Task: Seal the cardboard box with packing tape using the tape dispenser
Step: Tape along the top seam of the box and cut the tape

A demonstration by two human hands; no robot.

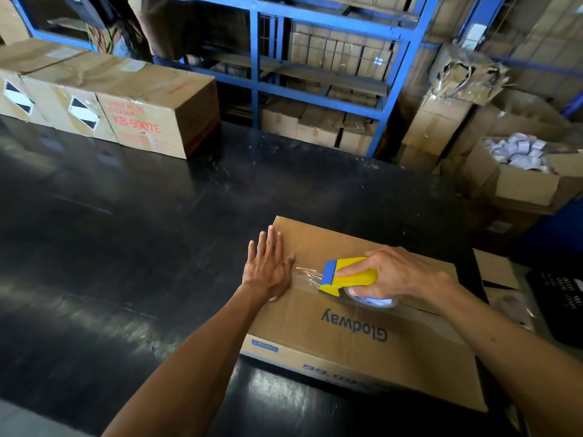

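A brown cardboard box (356, 339) printed "Glodway" lies flat on the black table (126, 231), flaps closed. My right hand (388, 272) grips a yellow and blue tape dispenser (347, 276) resting on the box's centre seam near its left end. A short stretch of clear tape (307, 272) runs from the dispenser's blue blade toward the box's left edge. My left hand (269, 266) lies flat with fingers spread against the left edge of the box, pressing on the tape's end. The tape roll under my right hand is mostly hidden.
A row of cardboard boxes (104, 99), one marked "KB-9007E", stands at the table's far left. Blue metal shelving (315, 74) with cartons stands behind the table. To the right, an open carton (523, 178) holds small white items, and a black crate (558, 298) sits lower.
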